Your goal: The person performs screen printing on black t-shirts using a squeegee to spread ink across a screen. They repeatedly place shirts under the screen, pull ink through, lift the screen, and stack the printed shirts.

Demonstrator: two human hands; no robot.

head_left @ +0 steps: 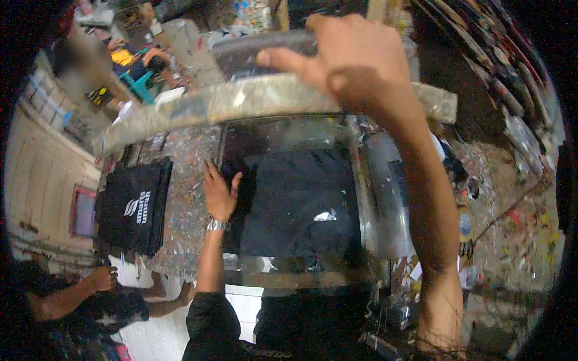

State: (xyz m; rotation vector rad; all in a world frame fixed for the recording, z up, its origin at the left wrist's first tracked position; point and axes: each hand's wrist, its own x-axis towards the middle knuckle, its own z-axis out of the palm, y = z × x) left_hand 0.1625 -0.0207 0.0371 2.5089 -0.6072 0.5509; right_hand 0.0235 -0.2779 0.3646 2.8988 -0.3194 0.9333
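Observation:
My left hand, a metal watch on its wrist, lies with fingers spread at the left edge of a rectangular framed screen. Dark cloth shows within the frame, with a small bright patch on it. Raised above the far end, my right hand has its thumb stretched left across a dark, glossy panel. Its other fingers are mostly hidden, so any grip is unclear. A stack of black fabric pieces with a white print on top lies left of my left hand.
A paint-stained bar crosses the far side. The speckled tabletop lies around the frame, with a grey sheet at its right. A person's arm is at lower left; another person sits by a teal chair farther back.

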